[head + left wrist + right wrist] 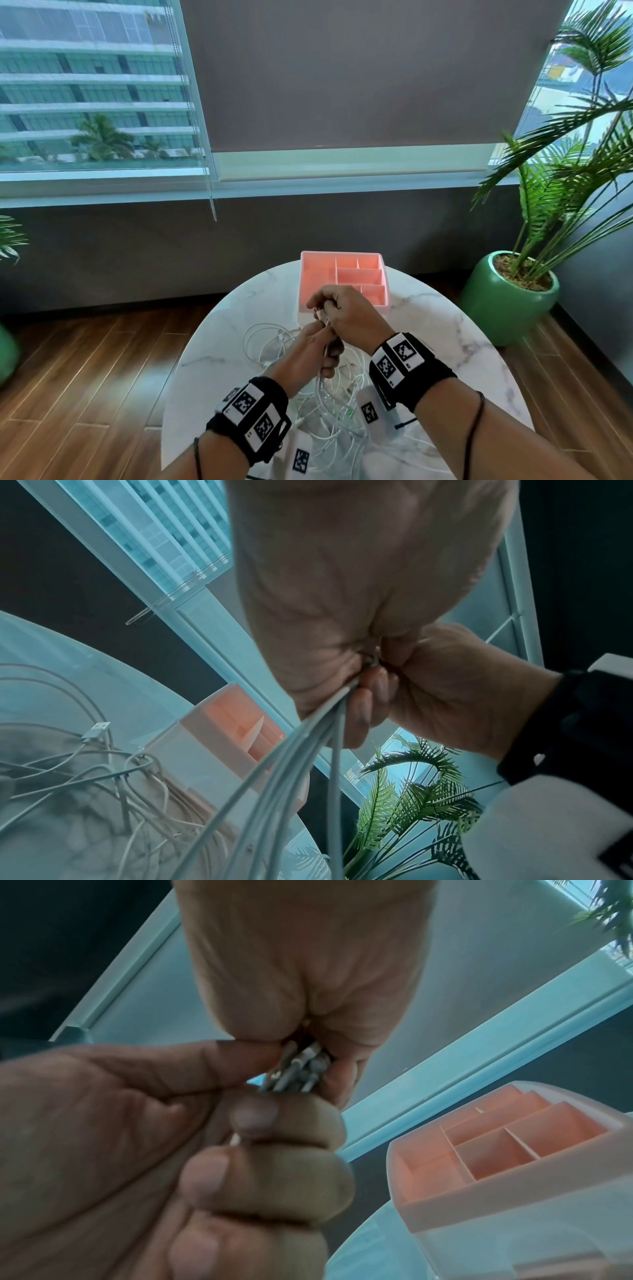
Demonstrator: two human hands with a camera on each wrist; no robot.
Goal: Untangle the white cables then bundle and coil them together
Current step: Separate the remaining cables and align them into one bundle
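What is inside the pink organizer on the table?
The pink organizer shows bare compartments in the head and right wrist views; no cables lie in them. The hands cover part of its near edge, so that part cannot be checked.

Grey blind [359,75], wood floor [85,359], potted palm [548,192].

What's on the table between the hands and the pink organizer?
In the head view, only bare marble table separates the hands from the pink organizer; the white cables lie nearer.

High-rise lounge, marble table [445,342], potted palm [513,294], window blinds [342,75]
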